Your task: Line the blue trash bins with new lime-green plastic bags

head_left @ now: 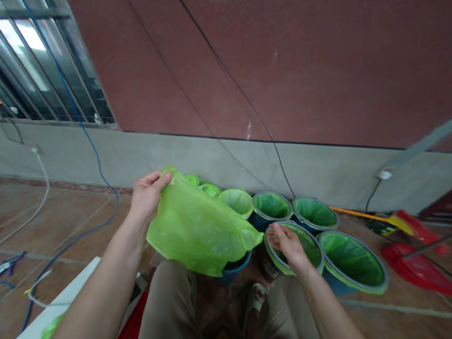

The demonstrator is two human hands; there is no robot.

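Thin green plastic bag (204,228) at the centre of the frame, spread nearly flat between 2 bare hands and slanting down to the right, over a partly hidden blue bin (235,273) and near the left knee (170,284). Left hand (146,194), left of centre: fingers pinched closed on the upper left corner of the bag. Right hand (288,246), right of centre: fingers loosely extended, open, just beside the tapered right end; contact with the bag not clear. Beneath the right hand, a lined bin (314,248); around it, 4 more green-lined bins (351,261). For good control, hold the left pinch firm but shallow, and take the loose end with the right fingertips. Rub lightly to part any clinging layers before pulling. Spread evenly, without jerks: thin plastic, probably easily torn.
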